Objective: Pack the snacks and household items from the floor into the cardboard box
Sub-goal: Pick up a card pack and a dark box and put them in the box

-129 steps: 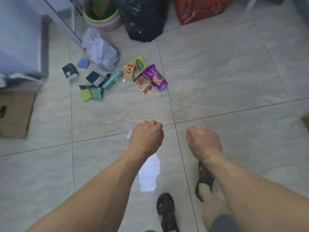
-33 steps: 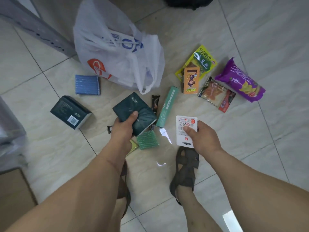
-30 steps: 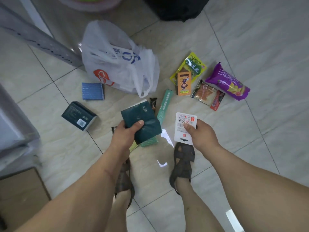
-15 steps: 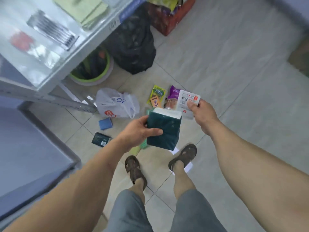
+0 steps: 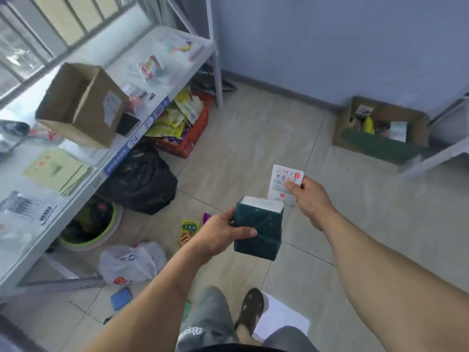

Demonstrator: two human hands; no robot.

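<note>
My left hand (image 5: 220,233) grips a dark green tissue pack (image 5: 258,232) at chest height. My right hand (image 5: 311,199) pinches a small white card pack (image 5: 285,181) with red print, just above and right of the tissue pack. An open cardboard box (image 5: 380,128) with several items inside stands on the floor at the far right by the wall. A second open cardboard box (image 5: 81,105) sits on the white shelf at the left. A yellow-green snack packet (image 5: 189,229), part of a purple packet (image 5: 206,217) and a blue sponge (image 5: 121,298) lie on the floor below my arms.
A white shelf unit (image 5: 106,138) runs along the left. Under it are a black rubbish bag (image 5: 142,179), a red crate of snacks (image 5: 187,128) and a green basin (image 5: 88,224). A white plastic bag (image 5: 132,262) lies by the shelf leg. My feet stand at the bottom centre.
I have stood up from the pile, lifting the tissue pack and the card pack off the floor. The view has swung up and right, bringing the far floor box into sight.
</note>
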